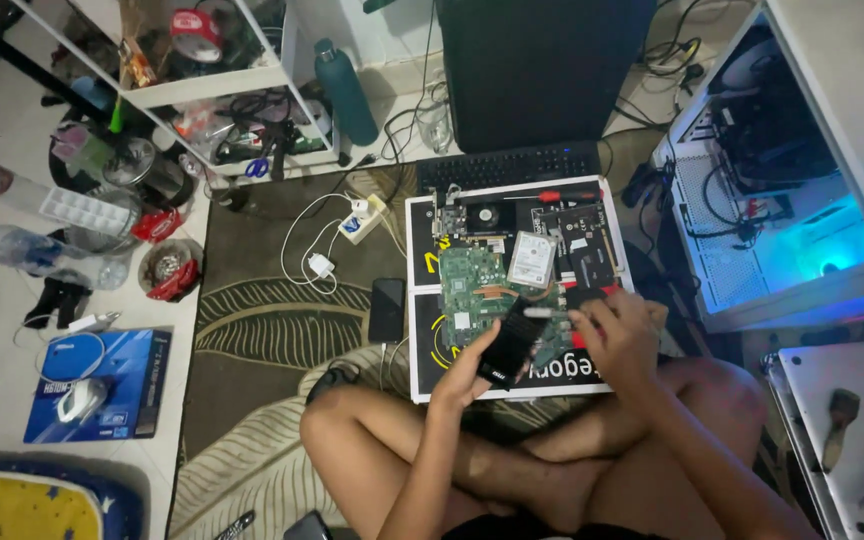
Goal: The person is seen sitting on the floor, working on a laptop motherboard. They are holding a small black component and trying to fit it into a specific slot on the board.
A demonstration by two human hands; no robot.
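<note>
My left hand (464, 375) holds a small black rectangular computer part (509, 346) above a green circuit board (472, 285). My right hand (617, 335) grips a thin tool (542, 313) with a silver tip that points at the black part. The green board lies on a flat black-and-white box (422, 375) in front of my crossed legs. A silver hard drive (532, 259) rests on the board's far right corner. Farther back on the box lie a graphics card with a fan (484, 216) and a red-handled screwdriver (557, 196).
A black keyboard (507, 166) and a dark monitor (542, 70) stand beyond the box. A lit open computer case (792, 230) is at the right. A phone (386, 310), a white charger (319, 265), a teal bottle (345, 92), a shelf (202, 85) and a mouse (82, 398) lie left.
</note>
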